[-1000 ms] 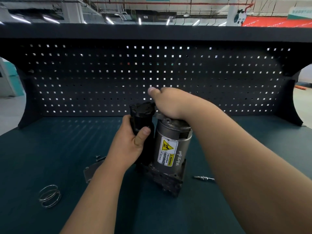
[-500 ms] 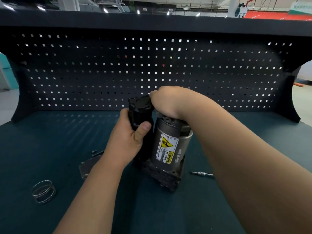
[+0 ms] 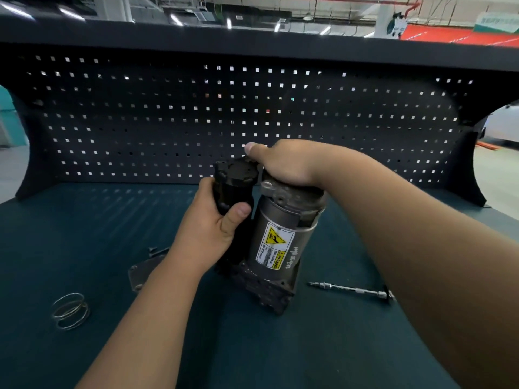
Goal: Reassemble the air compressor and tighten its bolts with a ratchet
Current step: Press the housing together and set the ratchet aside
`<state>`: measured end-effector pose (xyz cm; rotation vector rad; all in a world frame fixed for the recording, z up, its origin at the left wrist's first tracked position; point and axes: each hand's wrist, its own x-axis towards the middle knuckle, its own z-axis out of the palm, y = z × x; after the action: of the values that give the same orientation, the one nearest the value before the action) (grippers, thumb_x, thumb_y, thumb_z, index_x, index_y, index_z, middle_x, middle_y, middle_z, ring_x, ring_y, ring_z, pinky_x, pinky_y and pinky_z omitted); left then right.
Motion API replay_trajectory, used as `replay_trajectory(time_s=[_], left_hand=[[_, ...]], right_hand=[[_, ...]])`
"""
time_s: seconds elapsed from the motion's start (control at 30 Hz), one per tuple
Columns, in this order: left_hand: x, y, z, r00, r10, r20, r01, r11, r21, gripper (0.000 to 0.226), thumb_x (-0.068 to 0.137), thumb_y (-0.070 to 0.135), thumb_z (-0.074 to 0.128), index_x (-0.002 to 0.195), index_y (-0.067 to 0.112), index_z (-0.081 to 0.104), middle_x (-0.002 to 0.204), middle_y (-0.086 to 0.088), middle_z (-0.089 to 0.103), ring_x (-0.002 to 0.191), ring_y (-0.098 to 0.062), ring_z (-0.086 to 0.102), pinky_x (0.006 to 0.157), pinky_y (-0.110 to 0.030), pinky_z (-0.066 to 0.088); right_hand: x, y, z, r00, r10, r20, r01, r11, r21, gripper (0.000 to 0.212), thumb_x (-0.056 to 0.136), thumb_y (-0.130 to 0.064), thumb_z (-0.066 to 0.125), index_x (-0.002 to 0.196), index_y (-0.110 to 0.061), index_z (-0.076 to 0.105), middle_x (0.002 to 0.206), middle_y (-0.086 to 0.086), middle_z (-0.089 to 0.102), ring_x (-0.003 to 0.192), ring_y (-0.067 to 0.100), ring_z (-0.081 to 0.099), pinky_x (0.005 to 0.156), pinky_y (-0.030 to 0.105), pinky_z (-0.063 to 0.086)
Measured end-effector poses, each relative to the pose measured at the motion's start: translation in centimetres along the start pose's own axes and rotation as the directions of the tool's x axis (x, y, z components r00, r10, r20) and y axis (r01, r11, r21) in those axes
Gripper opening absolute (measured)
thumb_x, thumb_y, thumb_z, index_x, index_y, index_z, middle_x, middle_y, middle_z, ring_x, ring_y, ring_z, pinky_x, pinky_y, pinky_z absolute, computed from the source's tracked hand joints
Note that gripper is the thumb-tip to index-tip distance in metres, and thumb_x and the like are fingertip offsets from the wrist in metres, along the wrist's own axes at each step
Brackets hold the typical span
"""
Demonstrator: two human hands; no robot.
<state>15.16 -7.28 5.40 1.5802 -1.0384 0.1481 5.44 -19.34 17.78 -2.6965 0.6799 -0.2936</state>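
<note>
The thumb of the right hand [image 3: 286,164] had lifted off the cap. The air compressor [image 3: 278,242] stood upright on the tabletop [image 3: 84,234], the left hand [image 3: 207,231] gripping its black cylinder [image 3: 233,181] and the right fingers curled over its top. The long bolt [image 3: 351,289] lay rightward, nearer the right hand.

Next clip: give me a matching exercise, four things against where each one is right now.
Things: 1 spring; 2 long bolt; 3 black cylinder; 4 metal plate.
Places: A in the left hand's grip; B on the bench, far left; C partly hidden behind the left forearm; D on the bench, right of the compressor.
Pairs: 1-B; 2-D; 3-A; 4-C.
</note>
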Motion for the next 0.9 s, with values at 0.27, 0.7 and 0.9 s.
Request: replay_trajectory(time_s=[0.27, 0.7, 0.9], left_hand=[[0.1, -0.4, 0.3, 0.999, -0.033, -0.013, 0.033, 0.999, -0.021, 0.09, 0.052, 0.098, 0.038, 0.111, 0.031, 0.041, 0.106, 0.0, 0.063, 0.092, -0.004, 0.06, 0.076, -0.022, 0.048], [-0.5, 1.5, 1.7, 0.865, -0.434, -0.253, 0.324, 0.866, -0.38, 0.069, 0.059, 0.057, 0.05, 0.124, 0.034, 0.048, 0.094, 0.018, 0.063, 0.087, 0.004, 0.058, 0.067, -0.021, 0.041], [-0.2, 3.9, 2.5, 0.903, -0.415, -0.11, 0.344, 0.854, -0.391, 0.109, 0.044, 0.086, 0.063, 0.138, 0.039, 0.035, 0.138, 0.011, 0.05, 0.126, -0.013, 0.048, 0.106, -0.045, 0.038]], right_hand=[[0.9, -0.3, 1.7, 0.988, -0.042, -0.15, 0.021, 0.99, -0.138, 0.055, 0.098, -0.053, 0.016, 0.106, -0.015, 0.055, 0.083, 0.0, 0.044, 0.067, 0.018, 0.039, 0.063, 0.035, 0.033], [2.5, -3.1, 2.1, 0.999, -0.027, 0.02, 0.03, 0.989, -0.142, 0.024, 0.094, -0.019, 0.032, 0.075, -0.006, 0.042, 0.089, 0.005, 0.052, 0.077, 0.025, 0.052, 0.074, 0.037, 0.041], [1.6, 0.6, -0.6, 0.992, -0.084, 0.093, 0.093, 0.991, -0.096, 0.028, 0.1, -0.039, 0.04, 0.093, -0.019, 0.06, 0.096, 0.001, 0.054, 0.084, 0.018, 0.05, 0.068, 0.028, 0.036]])
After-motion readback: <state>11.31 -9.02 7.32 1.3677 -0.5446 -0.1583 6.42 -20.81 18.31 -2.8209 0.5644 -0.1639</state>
